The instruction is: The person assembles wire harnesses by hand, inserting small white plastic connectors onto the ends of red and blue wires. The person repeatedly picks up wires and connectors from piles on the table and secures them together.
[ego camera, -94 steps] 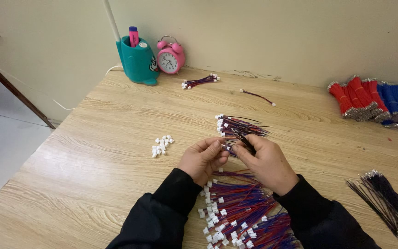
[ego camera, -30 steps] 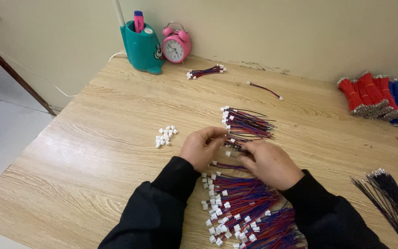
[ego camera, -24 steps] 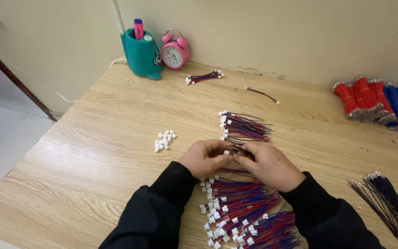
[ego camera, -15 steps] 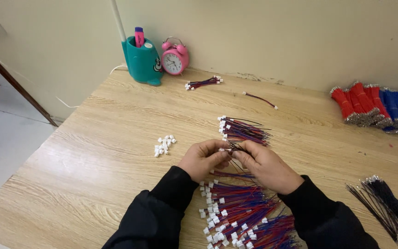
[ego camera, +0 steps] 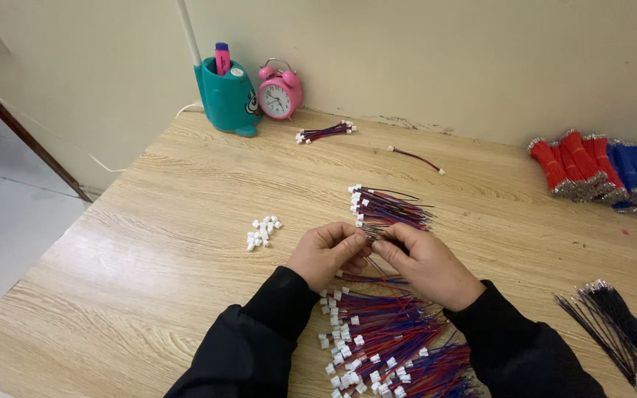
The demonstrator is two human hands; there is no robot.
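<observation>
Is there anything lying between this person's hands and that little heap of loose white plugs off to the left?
Nothing visible does. Between the left hand and the small white connectors there is only bare wooden table. Both hands, the right hand too, are pinched together on a thin wire; whether it is gripped tight is hard to tell.

The surface is showing pale wood with a matt, grained finish. On it, just left of the hands, small white plastic connectors are looking smooth. Beyond them, the teal pen holder and pink alarm clock are gleaming as glossy plastic. The sleeves are looking like matt black cloth.
</observation>
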